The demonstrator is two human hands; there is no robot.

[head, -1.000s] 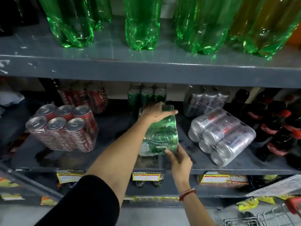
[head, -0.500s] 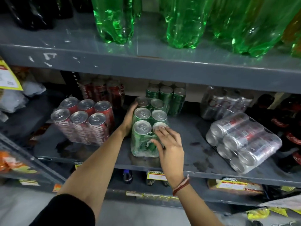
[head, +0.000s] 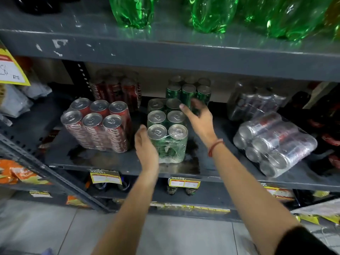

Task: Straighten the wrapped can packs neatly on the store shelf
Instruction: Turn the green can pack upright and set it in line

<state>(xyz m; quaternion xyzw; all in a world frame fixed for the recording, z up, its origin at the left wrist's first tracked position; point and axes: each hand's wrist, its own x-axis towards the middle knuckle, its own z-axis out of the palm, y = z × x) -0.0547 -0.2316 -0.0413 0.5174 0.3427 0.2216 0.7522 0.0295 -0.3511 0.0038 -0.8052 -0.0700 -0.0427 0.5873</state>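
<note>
The wrapped pack of green cans (head: 167, 131) stands upright in the middle of the grey shelf (head: 110, 162), near its front edge. My left hand (head: 146, 146) lies flat against the pack's front left side, thumb up beside a can top. Blurred and with its fingers spread, my right hand (head: 199, 116) hovers at the pack's rear right corner; I cannot tell if it touches. To the left, a red can pack (head: 97, 126) stands upright. On the right, a silver can pack (head: 274, 142) lies tipped on its side, turned at an angle.
Behind stand further wrapped packs: red (head: 117, 89), green (head: 189, 91) and silver (head: 255, 102). Dark cola bottles (head: 329, 129) crowd the far right. The shelf above (head: 165, 54) carries green bottles and hangs low. Price tags (head: 105, 176) line the front edge.
The green pack went from lying tilted in both hands to standing upright on the shelf. My left hand slid to its front left side; my right hand moved from its front to its rear right.
</note>
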